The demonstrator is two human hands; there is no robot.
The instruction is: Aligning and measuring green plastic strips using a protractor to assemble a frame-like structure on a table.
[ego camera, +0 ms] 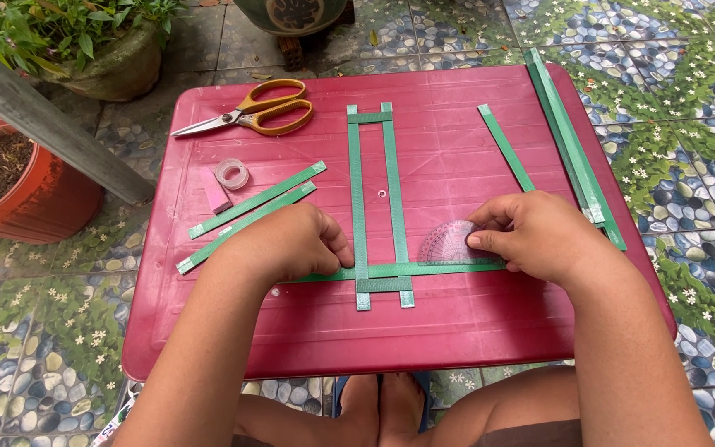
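Head view: left hand [291, 244] curled, fingertips pressing a long green strip [432, 268] onto the red table [457, 331]. Right hand [539, 236] pinching a clear protractor [448, 242] against the same strip. Between both hands, a green strip frame [376, 199], crossed by that strip. Beyond the left hand: two loose strips [254, 203], tape roll [231, 173], pink eraser [215, 192], scissors [250, 112]. Past the right hand, more strips [568, 141].

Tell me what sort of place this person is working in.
Probably an outdoor patio or garden corner: potted plants stand on a floor tiled in a pebble-and-flower pattern, and the work lies on a low red plastic table, the kind used outdoors.
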